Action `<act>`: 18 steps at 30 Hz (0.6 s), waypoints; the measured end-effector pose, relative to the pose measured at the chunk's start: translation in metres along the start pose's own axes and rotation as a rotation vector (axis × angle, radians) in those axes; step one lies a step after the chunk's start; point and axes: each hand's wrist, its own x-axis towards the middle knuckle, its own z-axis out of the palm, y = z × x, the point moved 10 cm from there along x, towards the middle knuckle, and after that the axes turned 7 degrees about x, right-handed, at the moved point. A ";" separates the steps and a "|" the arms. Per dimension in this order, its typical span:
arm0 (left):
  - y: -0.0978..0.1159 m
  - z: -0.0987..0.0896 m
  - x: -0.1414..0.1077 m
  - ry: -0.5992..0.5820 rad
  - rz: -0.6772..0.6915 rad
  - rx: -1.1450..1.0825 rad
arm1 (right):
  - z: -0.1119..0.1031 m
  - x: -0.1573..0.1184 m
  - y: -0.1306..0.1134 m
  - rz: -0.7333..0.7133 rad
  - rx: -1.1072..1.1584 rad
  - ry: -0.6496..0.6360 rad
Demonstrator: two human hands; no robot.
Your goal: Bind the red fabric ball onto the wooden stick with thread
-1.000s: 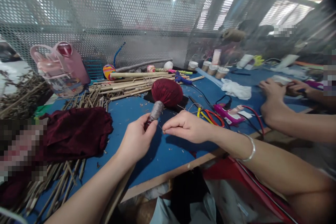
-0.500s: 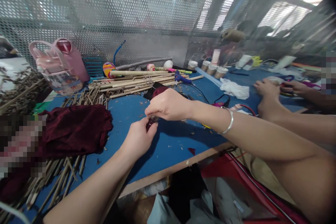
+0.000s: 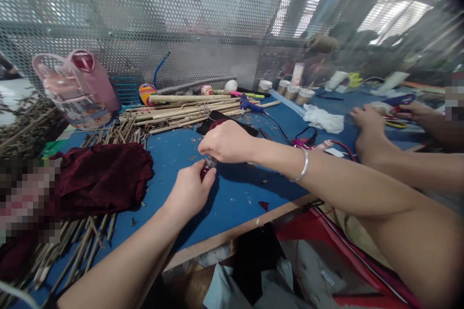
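My left hand (image 3: 190,190) is closed, thumb and fingers pinching a short dark red rod-like piece (image 3: 206,168) above the blue table. At its upper end the piece looks greyish and shiny. My right hand (image 3: 232,141), with a silver bangle at the forearm, is closed over that upper end, fingers bent downward. What lies inside its fingers is hidden. Just behind the right hand show some dark red cloth (image 3: 217,124) and a flat black piece (image 3: 207,125). A small dark red scrap (image 3: 264,205) lies near the table's front edge.
Pale sticks (image 3: 192,108) and a blue glue gun (image 3: 250,105) lie at the back. Left are dark red cloth (image 3: 105,178), cut twigs (image 3: 78,246) and pink bottles (image 3: 81,87). White tissue (image 3: 324,119) lies right, near another person's hands (image 3: 373,130). A perforated metal screen (image 3: 213,58) stands behind.
My right hand has shifted slightly left and up, and a little more of the shiny upper end shows between my hands. At right, the other person's tool has moved.
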 end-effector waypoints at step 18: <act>0.028 0.025 -0.022 -0.258 0.025 -0.365 | 0.020 0.007 0.080 0.185 0.667 -0.528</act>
